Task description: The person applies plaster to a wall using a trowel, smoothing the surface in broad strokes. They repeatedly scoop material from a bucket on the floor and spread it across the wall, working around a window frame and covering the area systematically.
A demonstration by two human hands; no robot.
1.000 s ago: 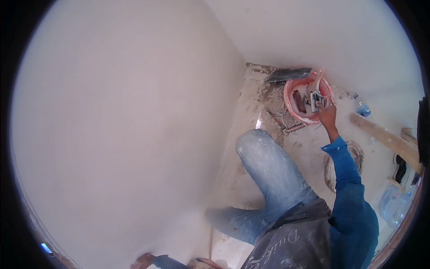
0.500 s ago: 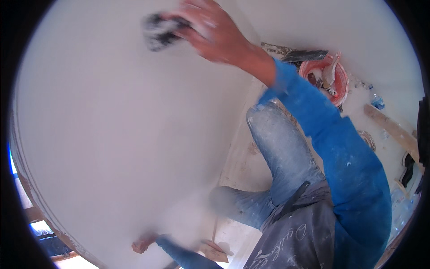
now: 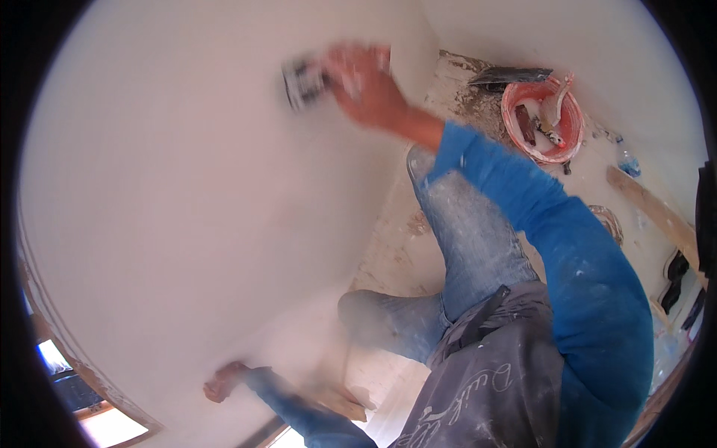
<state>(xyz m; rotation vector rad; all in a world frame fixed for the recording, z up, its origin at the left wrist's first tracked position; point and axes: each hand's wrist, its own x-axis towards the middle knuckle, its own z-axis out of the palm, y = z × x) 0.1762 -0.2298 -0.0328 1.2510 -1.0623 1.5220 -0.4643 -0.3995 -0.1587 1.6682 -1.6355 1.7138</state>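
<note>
In my right hand [image 3: 366, 86] is a dusty black-and-white block-shaped tool [image 3: 305, 81], smeared by motion, so its exact kind is unclear. The fingers are closed round it, and it is at the pale wall [image 3: 187, 201]; whether it touches cannot be told. White dust marks this hand and the blue sleeve. Far lower left, my left hand [image 3: 224, 382] is against or close to the same wall. Its fingers look curled in, with nothing visible in them.
A red bucket [image 3: 510, 123] holding tools stands in the far right corner beside a dark flat board [image 3: 515, 75]. Further right are a plastic bottle [image 3: 628, 160] and a wooden plank [image 3: 651, 205]. My bent, dusty knees [image 3: 441, 194] are close to the wall. An opening [image 3: 112, 425] shows at lower left.
My right hand has moved right and slightly down along the wall with the block-shaped tool. The left hand appears a little further left and higher as the view shifts slightly.
</note>
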